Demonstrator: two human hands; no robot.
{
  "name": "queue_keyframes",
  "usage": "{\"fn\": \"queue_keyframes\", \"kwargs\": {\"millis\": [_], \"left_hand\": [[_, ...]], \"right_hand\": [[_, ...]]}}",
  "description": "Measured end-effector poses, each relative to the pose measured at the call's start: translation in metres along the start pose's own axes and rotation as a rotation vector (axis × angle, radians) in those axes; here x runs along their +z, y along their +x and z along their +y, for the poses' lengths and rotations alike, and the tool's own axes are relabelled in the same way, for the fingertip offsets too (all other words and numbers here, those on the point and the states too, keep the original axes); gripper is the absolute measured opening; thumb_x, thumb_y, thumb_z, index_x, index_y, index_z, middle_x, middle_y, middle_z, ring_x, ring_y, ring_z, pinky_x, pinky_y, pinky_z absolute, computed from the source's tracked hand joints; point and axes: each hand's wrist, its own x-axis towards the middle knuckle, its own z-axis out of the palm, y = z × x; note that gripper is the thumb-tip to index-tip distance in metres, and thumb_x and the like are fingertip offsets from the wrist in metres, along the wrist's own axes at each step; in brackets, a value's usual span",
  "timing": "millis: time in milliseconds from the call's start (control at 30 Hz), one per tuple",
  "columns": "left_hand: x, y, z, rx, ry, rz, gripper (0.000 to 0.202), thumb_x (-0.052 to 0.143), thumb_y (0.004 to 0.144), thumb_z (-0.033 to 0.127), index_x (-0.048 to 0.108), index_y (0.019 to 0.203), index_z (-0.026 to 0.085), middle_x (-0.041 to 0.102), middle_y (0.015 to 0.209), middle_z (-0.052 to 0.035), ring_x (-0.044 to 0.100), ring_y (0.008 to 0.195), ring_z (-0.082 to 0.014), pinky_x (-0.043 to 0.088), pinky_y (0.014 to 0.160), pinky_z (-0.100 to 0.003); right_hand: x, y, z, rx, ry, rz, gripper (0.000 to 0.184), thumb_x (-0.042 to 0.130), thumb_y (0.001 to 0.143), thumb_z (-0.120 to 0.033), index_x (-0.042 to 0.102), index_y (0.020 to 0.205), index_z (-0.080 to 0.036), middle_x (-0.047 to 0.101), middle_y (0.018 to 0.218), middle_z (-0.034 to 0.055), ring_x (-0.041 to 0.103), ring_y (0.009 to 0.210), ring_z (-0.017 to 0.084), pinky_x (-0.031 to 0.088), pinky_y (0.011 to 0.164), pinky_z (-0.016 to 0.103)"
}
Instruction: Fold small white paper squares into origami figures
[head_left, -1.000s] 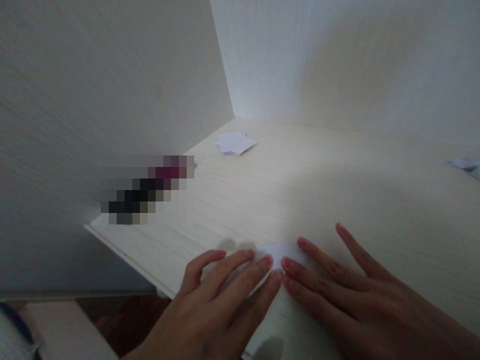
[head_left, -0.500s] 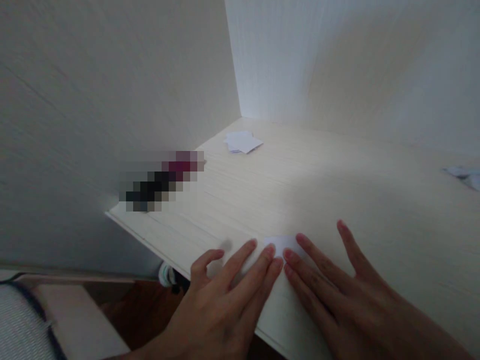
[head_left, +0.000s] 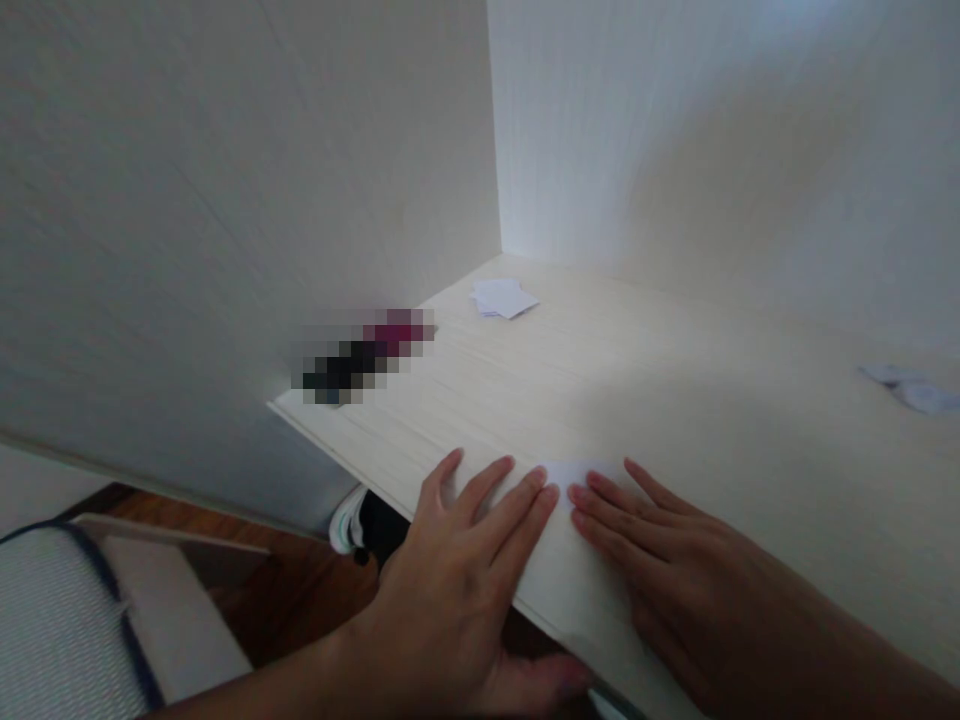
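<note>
A small white piece of paper (head_left: 571,472) lies near the front edge of a pale wooden desk (head_left: 675,400). My left hand (head_left: 465,540) lies flat on the desk with fingers stretched out, fingertips on the paper's left side. My right hand (head_left: 660,560) lies flat beside it, fingers together, pressing on the paper's right side. The fingertips of the two hands nearly meet. Most of the paper is hidden under the fingers.
A small stack of white paper squares (head_left: 502,297) lies at the back left corner. Crumpled paper bits (head_left: 907,386) lie at the right. A blurred-out object (head_left: 360,357) sits along the left panel. Pale panels wall the desk at left and back. Below left, a wooden floor and a striped cushion (head_left: 52,630).
The view has shifted, so the desk sits further right in frame. My right fingers have drawn closer together and both hands lie flatter, covering more of the paper.
</note>
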Motion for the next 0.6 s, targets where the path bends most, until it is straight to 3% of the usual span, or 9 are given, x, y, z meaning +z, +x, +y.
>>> {"fn": "queue_keyframes", "kwargs": {"millis": [233,333,467,600], "left_hand": [[-0.001,0.002,-0.008,-0.118,-0.049,-0.004,0.086,0.056,0.085,0.074,0.054,0.140,0.008,0.060,0.141,-0.0236,0.054,0.129,-0.0440,0.027,0.111,-0.069],[0.000,-0.001,-0.010,-0.140,-0.037,-0.017,0.080,0.058,0.087,0.069,0.052,0.142,0.011,0.050,0.151,-0.0237,0.042,0.141,-0.0440,0.025,0.115,-0.067],[-0.001,-0.001,-0.005,-0.109,-0.009,-0.010,0.075,0.058,0.090,0.066,0.049,0.147,0.019,0.034,0.162,-0.0203,0.026,0.151,-0.0439,0.014,0.118,-0.068],[-0.003,0.000,-0.001,-0.045,-0.015,-0.032,0.074,0.056,0.090,0.068,0.050,0.147,0.021,0.041,0.160,-0.0160,0.030,0.149,-0.0397,0.015,0.120,-0.061]], "right_hand": [[0.000,-0.005,0.006,0.041,0.128,-0.044,0.066,0.048,0.085,-0.004,0.047,0.151,-0.012,0.047,0.157,0.0102,0.040,0.148,0.021,0.028,0.126,0.048],[0.001,-0.005,0.006,0.058,0.141,-0.043,0.067,0.050,0.086,-0.006,0.045,0.152,-0.015,0.048,0.157,0.0077,0.040,0.149,0.021,0.024,0.127,0.051],[-0.002,-0.004,0.007,0.060,0.163,-0.050,0.067,0.049,0.088,-0.007,0.042,0.154,-0.019,0.048,0.157,0.0055,0.040,0.149,0.020,0.019,0.128,0.053],[-0.005,-0.003,0.008,0.123,0.186,-0.061,0.064,0.049,0.092,-0.010,0.042,0.153,-0.025,0.048,0.158,0.0014,0.041,0.148,0.019,0.015,0.128,0.056]]}}
